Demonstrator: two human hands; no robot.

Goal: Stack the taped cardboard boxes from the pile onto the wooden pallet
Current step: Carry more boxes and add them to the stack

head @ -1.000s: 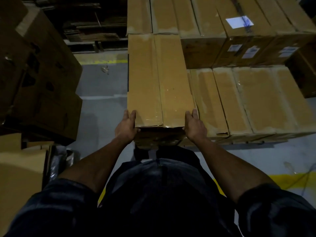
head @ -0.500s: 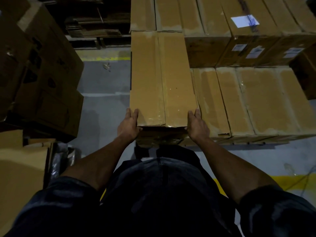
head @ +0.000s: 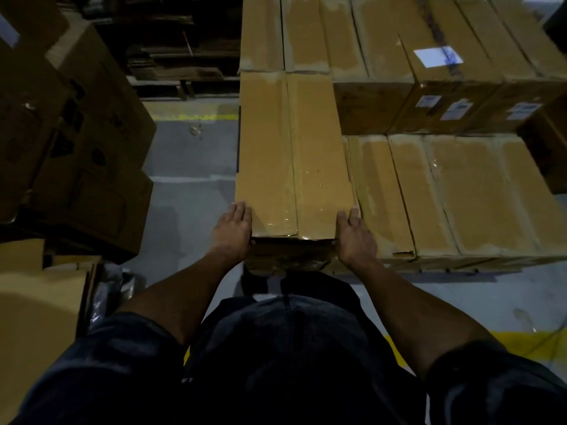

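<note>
A long taped cardboard box (head: 291, 154) lies lengthwise in front of me, on top of the left end of the stack. My left hand (head: 231, 233) presses flat against its near left corner. My right hand (head: 356, 237) presses against its near right corner, fingers straight. To the right, a lower row of taped boxes (head: 445, 194) lies side by side, one layer below. Behind them stands a taller row of boxes (head: 399, 56) with white labels. The wooden pallet is hidden under the boxes.
A pile of darker cardboard boxes (head: 76, 142) rises on the left. Flat cardboard sheets (head: 33, 302) lie at the lower left. Grey floor (head: 190, 185) with yellow lines runs between the pile and the stack. Dark racking stands at the back.
The box has slid a little away from me and to the right, against the back row. Both hands followed at its near corners.
</note>
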